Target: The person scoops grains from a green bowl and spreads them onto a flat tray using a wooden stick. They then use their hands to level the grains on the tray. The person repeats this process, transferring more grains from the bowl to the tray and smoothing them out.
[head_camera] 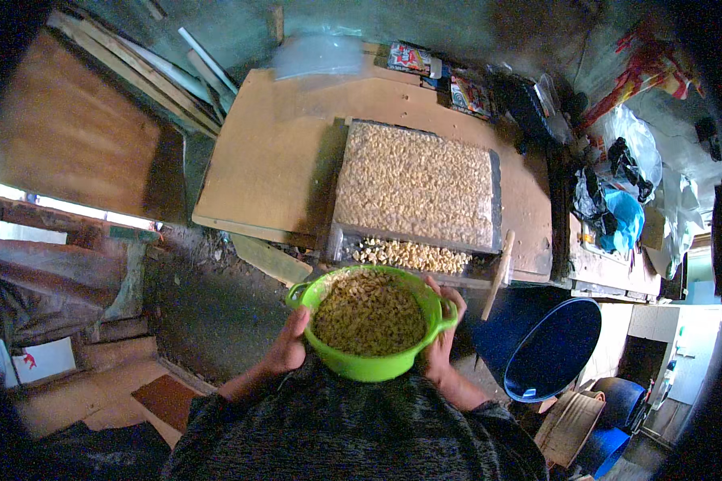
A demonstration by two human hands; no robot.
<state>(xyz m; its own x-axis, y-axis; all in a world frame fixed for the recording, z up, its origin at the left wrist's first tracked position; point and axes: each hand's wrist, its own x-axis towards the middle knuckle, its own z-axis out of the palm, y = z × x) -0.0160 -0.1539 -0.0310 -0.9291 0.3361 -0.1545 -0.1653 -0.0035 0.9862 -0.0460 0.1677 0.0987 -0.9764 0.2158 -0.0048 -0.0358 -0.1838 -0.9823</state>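
A green plastic basin [361, 364] with two loop handles is held level in front of my body. Small brownish pieces [370, 312], perhaps chopped nuts or grain, fill much of it. My left hand [291, 346] grips its left side just below the handle. Around the right handle and wall is my right hand [444, 330], its fingers partly hidden behind the rim. Just beyond the basin, a wide tray [497, 180] on the table bears a dense layer of pale pieces [418, 180]. More pale pieces [412, 255] lie loose along its near edge.
The wooden table [265, 162] carries a thin stick [498, 276] overhanging its front edge, printed boxes [409, 57] and a clear plastic sheet [319, 57]. A dark blue barrel [553, 349] stands at right, below plastic bags [623, 210]. Boards [150, 78] lean at left.
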